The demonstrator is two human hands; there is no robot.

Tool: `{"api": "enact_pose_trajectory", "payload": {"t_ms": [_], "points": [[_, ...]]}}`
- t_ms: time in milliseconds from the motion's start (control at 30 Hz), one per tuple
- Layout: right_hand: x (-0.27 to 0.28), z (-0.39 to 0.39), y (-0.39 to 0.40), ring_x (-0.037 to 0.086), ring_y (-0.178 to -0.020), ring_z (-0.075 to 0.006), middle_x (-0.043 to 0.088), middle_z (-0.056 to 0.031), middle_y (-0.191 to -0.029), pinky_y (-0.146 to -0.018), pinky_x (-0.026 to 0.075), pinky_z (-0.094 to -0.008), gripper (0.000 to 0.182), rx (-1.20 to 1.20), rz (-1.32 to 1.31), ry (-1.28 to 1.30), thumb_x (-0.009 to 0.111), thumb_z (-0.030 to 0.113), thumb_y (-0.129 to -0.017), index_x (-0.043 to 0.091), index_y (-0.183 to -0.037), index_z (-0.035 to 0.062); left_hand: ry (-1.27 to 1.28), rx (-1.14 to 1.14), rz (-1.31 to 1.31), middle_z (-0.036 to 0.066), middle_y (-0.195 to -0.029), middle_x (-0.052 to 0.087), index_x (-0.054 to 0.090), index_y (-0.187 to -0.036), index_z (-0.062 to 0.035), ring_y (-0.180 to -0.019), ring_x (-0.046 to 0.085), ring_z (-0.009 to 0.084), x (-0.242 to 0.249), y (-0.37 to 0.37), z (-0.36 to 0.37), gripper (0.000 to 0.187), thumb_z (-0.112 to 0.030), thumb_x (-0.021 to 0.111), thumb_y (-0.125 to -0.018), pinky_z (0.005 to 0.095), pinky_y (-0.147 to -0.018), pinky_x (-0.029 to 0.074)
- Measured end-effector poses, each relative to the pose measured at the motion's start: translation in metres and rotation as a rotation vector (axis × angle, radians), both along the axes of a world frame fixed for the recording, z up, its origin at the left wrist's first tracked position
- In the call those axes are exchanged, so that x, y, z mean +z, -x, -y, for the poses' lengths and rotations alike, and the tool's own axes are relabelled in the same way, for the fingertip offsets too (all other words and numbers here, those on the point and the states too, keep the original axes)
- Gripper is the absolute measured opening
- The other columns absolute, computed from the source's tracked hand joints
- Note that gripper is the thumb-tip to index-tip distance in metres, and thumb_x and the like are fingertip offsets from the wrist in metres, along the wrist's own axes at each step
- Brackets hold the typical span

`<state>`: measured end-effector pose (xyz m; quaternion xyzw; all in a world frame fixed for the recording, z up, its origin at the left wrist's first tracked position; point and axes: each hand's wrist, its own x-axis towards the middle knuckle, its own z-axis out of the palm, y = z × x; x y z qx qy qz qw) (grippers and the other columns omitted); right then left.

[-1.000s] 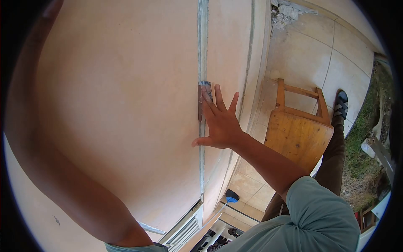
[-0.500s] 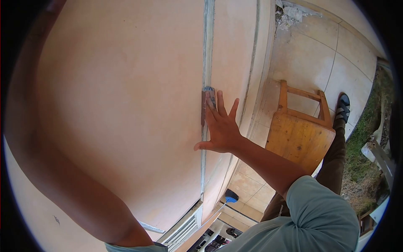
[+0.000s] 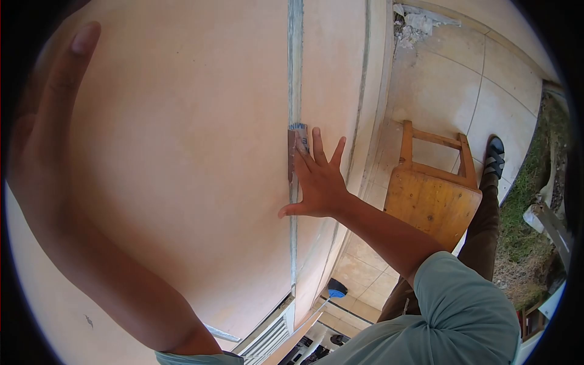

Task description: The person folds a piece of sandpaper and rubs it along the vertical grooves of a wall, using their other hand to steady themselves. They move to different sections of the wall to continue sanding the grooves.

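My right hand (image 3: pixel 319 185) lies against the wall, ring and little fingers spread and thumb stuck out to the side. Its front fingers hold a piece of sandpaper (image 3: pixel 291 152), brown with blue print on its back, flat over a long grey strip (image 3: pixel 295 61) in the wall. My left hand (image 3: pixel 52 121) is raised at the upper left, close to the wall, with its thumb extended; its other fingers are partly lost in the dark edge of the view.
The pale peach wall (image 3: pixel 182 152) fills the left and middle. To the right a wooden stool (image 3: pixel 432 198) stands on floor tiles (image 3: pixel 444 85), with a sandalled foot (image 3: pixel 495 155) beyond it. A blue and black broom (image 3: pixel 336 289) is below, grass (image 3: pixel 523 243) at far right, and crumpled white plastic (image 3: pixel 420 24) at top.
My left hand has come down further into view, so its thumb now shows. My right hand and the sandpaper sit at nearly the same place on the strip; the view has shifted slightly.
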<state>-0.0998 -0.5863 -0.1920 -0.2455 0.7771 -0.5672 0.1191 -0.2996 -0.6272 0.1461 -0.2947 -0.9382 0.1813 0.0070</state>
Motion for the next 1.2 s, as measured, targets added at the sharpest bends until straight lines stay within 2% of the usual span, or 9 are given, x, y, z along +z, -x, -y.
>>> {"api": "enact_pose_trajectory", "payload": {"t_ms": [67, 200, 333, 467, 567, 767, 867, 1000, 1200], "points": [[-0.007, 0.003, 0.032, -0.004, -0.149, -0.0499, 0.029, -0.0334, -0.154, -0.098, -0.016, -0.0803, 0.145, -0.100, -0.147, -0.085, 0.036, 0.102, -0.060, 0.024, -0.148, -0.0132, -0.008, 0.000, -0.003, 0.016, -0.134, 0.061, 0.065, -0.124, -0.0002, -0.124, 0.058, 0.0266, -0.003, 0.003, 0.001, 0.031, -0.014, 0.058, -0.097, 0.0403, -0.106, 0.046], [-0.002, -0.002, 0.166, 0.006, -0.151, -0.0451, 0.029, -0.0224, -0.159, -0.100, -0.008, -0.0821, 0.135, -0.345, -0.086, -0.031, 0.047, 0.096, -0.064, 0.023, -0.153, -0.0033, 0.015, -0.001, -0.003, 0.016, -0.134, 0.061, 0.065, -0.124, -0.0003, -0.124, 0.059, 0.0264, -0.012, -0.002, -0.004, 0.031, -0.014, 0.058, -0.097, 0.0401, -0.106, 0.046], [0.008, 0.005, 0.125, 0.001, -0.151, -0.0450, 0.020, -0.0233, -0.162, -0.101, -0.007, -0.0813, 0.138, -0.309, 0.030, 0.079, 0.049, 0.094, -0.065, 0.012, -0.155, -0.0036, -0.009, 0.011, -0.014, 0.016, -0.134, 0.062, 0.065, -0.124, -0.0004, -0.124, 0.059, 0.0261, -0.008, 0.002, -0.007, 0.031, -0.014, 0.058, -0.096, 0.0399, -0.106, 0.046], [-0.003, -0.005, 0.020, 0.004, -0.150, -0.0477, 0.021, -0.0251, -0.161, -0.095, -0.012, -0.0836, 0.140, 0.011, -0.042, 0.020, 0.037, 0.100, -0.062, 0.027, -0.151, -0.0080, -0.058, 0.056, -0.042, 0.015, -0.134, 0.062, 0.065, -0.123, -0.0006, -0.124, 0.059, 0.0259, -0.003, 0.013, -0.004, 0.031, -0.014, 0.058, -0.096, 0.0397, -0.106, 0.046], [-0.015, 0.005, 0.058, 0.004, -0.150, -0.0474, 0.025, -0.0243, -0.160, -0.095, -0.013, -0.0837, 0.140, -0.110, -0.093, 0.040, 0.036, 0.101, -0.061, 0.032, -0.148, -0.0090, -0.041, 0.064, -0.048, 0.015, -0.134, 0.062, 0.066, -0.123, -0.0009, -0.124, 0.059, 0.0259, -0.001, 0.012, -0.002, 0.031, -0.014, 0.059, -0.096, 0.0398, -0.106, 0.045], [0.011, -0.018, 0.216, 0.000, -0.151, -0.0431, 0.022, -0.0264, -0.160, -0.112, -0.004, -0.0729, 0.109, -0.224, 0.088, 0.112, 0.045, 0.078, -0.087, 0.012, -0.157, 0.0016, 0.045, 0.011, 0.017, 0.014, -0.135, 0.061, 0.066, -0.124, -0.0028, -0.125, 0.058, 0.0264, -0.012, -0.002, -0.003, 0.032, -0.015, 0.060, -0.095, 0.0411, -0.108, 0.043], [0.011, 0.002, 0.165, -0.006, -0.151, -0.0438, 0.011, -0.0241, -0.163, -0.105, -0.012, -0.0754, 0.132, -0.230, 0.148, 0.148, 0.052, 0.090, -0.069, 0.006, -0.158, 0.0044, 0.044, 0.004, 0.010, 0.014, -0.136, 0.061, 0.066, -0.124, -0.0037, -0.126, 0.057, 0.0267, -0.005, 0.000, -0.003, 0.032, -0.015, 0.061, -0.094, 0.0418, -0.109, 0.042], [-0.014, 0.005, 0.035, -0.011, -0.148, -0.0517, 0.007, -0.0346, -0.159, -0.098, -0.020, -0.0765, 0.151, 0.013, -0.181, -0.141, 0.027, 0.105, -0.056, 0.011, -0.153, -0.0100, 0.026, -0.003, -0.003, 0.013, -0.136, 0.061, 0.066, -0.124, -0.0050, -0.127, 0.057, 0.0270, 0.011, 0.017, 0.005, 0.033, -0.016, 0.063, -0.094, 0.0426, -0.110, 0.041], [-0.010, -0.008, 0.217, 0.002, -0.150, -0.0473, 0.023, -0.0230, -0.160, -0.101, -0.007, -0.0807, 0.127, -0.261, 0.072, 0.176, 0.047, 0.093, -0.069, 0.022, -0.155, 0.0029, 0.117, -0.062, 0.028, 0.014, -0.137, 0.060, 0.066, -0.124, -0.0059, -0.129, 0.055, 0.0283, 0.000, 0.012, 0.004, 0.033, -0.017, 0.063, -0.093, 0.0448, -0.111, 0.040]]}}
